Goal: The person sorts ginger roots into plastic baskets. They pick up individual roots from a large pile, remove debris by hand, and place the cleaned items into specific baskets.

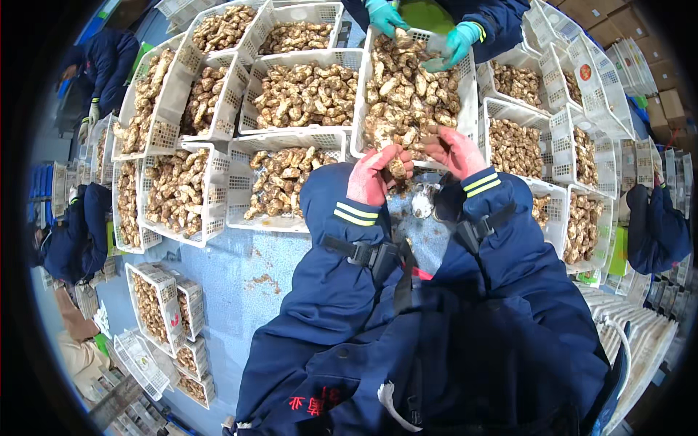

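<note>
The mushroom (396, 168) was in your left hand (372, 174), at the near edge of the mid crate (469, 98), w/ dark dirt just below it. Your left fingers were closed round it, thumb side toward the right. Your right hand (459, 154) was just to the right, over the same near edge, fingers partly bent; can't tell if it had hold of anything. Both hands wore pink gloves, & your navy sleeves (349, 218) had yellow stripes nr the cuffs.

The mid crate was piled w/ loose mushrooms (414, 94). At its far end a co-worker's teal gloves (459, 45) were over the pile, one left, one right. Just nr side of your right hand, btwn your forearms, was a white scrap (423, 200); can't tell what kind.

To the left, more white crates (218, 192) stood in rows, all w/ mushrooms; same to the right, a few less full-looking from this angle. Nr left, stacked crates (174, 323) sat lower down, past the blue floor (236, 272) w/ brown dirt (263, 282) on it. Nr right, a stack of white trays (632, 327). Other people in navy were at far left (109, 65), left (76, 232) & right (658, 229).
</note>
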Demonstrator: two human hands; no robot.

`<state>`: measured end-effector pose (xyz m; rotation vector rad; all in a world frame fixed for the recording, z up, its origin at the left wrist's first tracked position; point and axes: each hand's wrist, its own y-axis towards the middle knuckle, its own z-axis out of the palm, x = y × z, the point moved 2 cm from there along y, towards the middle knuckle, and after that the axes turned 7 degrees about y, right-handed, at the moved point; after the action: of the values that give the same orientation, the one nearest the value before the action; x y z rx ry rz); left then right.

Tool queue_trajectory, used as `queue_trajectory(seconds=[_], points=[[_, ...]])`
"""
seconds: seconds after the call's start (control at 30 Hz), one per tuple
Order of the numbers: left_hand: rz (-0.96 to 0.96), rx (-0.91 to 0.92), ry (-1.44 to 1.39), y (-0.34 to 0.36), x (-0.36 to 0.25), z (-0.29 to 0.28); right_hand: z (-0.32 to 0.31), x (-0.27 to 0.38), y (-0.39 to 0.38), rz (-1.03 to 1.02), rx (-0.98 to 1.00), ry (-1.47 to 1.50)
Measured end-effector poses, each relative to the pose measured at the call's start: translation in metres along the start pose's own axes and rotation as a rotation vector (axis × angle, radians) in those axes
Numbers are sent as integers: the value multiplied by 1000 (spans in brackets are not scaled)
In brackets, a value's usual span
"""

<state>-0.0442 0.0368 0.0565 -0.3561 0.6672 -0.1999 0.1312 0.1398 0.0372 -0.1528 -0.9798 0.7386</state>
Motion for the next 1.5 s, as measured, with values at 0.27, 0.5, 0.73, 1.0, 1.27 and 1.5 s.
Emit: queue_trajectory(seconds=[0.27,0.5,0.73,1.0,1.27,1.5], points=[[-22,10,-160,3,1,-10,-7,15,5,-51,-78,-134],[123,131,-213,8,2,-9,71,3,-28,-134,265,-1038],[172,82,-143,6,3,2,72,-9,-35,-115,117,-920],[61,88,-134,7,4,-4,71,16,-48,-750,131,-1358],[144,375,-74,19,35,-33,81,3,-44,-747,195,-1433],[34,165,149,3,16,0,78,-2,-44,-758,199,-1348]])
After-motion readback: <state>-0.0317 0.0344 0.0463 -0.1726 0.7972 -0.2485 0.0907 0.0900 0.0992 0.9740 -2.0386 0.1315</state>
